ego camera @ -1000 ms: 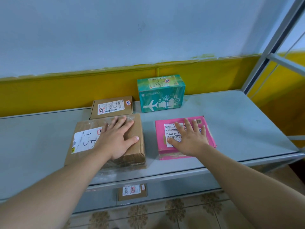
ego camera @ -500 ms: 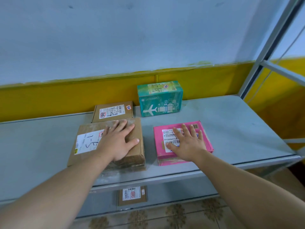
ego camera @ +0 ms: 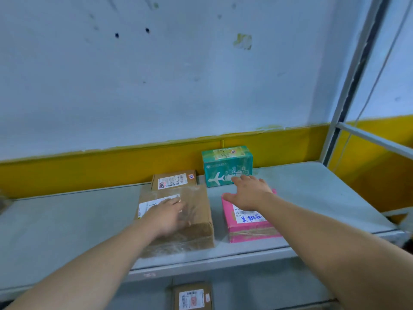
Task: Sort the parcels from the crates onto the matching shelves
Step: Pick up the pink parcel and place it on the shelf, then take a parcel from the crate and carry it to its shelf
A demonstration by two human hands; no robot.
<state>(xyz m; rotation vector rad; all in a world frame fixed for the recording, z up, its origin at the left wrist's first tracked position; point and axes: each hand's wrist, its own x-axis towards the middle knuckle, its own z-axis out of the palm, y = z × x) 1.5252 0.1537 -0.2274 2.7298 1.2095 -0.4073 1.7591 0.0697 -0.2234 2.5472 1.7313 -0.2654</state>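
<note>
Grey shelf point(ego camera: 312, 198): right hand point(ego camera: 250, 193), fingers spread, holding nothing, had slid off pink parcel point(ego camera: 250, 222) toward teal box point(ego camera: 226, 166) ahead; left hand point(ego camera: 169, 214) stayed flat on brown parcel point(ego camera: 196, 220). Both parcels placed.

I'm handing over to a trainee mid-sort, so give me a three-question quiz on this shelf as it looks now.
1. True or false: the left hand rests on the large brown parcel.
2. Which parcel does the right hand hover over? A) teal parcel B) pink parcel C) small brown parcel
3. Fill in: another brown parcel lies on the shelf ____ this one.

Key: 1 true; 2 B, with the fingers reaching toward the teal one; 3 below.
</note>
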